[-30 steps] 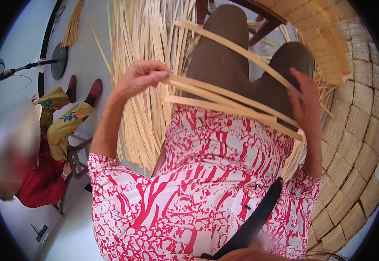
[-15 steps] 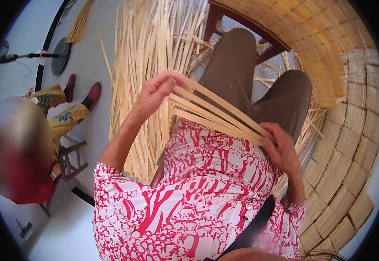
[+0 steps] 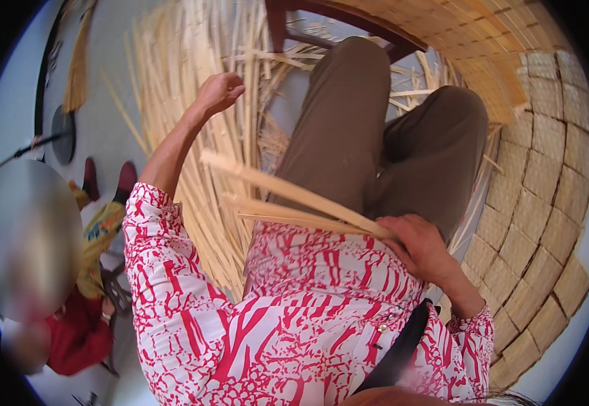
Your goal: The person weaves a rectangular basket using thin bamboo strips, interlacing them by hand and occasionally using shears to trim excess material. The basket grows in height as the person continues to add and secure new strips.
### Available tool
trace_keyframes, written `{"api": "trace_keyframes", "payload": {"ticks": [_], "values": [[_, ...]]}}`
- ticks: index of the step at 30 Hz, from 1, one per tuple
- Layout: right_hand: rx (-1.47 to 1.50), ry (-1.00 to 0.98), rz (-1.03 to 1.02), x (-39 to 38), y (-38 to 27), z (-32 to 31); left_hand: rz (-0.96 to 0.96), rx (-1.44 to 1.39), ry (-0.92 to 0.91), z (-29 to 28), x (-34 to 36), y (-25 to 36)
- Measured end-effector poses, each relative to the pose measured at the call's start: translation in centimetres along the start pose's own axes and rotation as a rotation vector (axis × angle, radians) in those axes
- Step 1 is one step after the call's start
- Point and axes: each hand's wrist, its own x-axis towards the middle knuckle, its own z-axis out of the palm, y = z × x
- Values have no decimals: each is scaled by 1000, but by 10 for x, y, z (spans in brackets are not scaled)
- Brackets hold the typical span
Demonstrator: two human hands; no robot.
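A person's right hand is grasping several pale flat strips by one end, holding them across the waist of the brown trousers. The left hand is hovering, loosely clenched, left of the trousers, where a straw-coloured heap is lying; tan woven blocks are lining their right.

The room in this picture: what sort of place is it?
Probably a weaving workshop: loose pale strips are heaped on the floor, the right hand grips a few flat strips, and rows of woven straw-coloured pieces sit to the right.
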Motion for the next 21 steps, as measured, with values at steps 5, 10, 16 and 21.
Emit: {"api": "trace_keyframes", "payload": {"ticks": [5,10,16,21], "values": [[81,48,17,-2,-10,10,-23,385,-83,11,30,-20],[78,24,72,-18,-26,10,-33,450,-55,44,51,-25],[110,59,132,-20,-43,6,-110,493,-89,69,65,-24],[101,71,194,-16,-53,8,-112,644,-125,69,56,-18]]}}
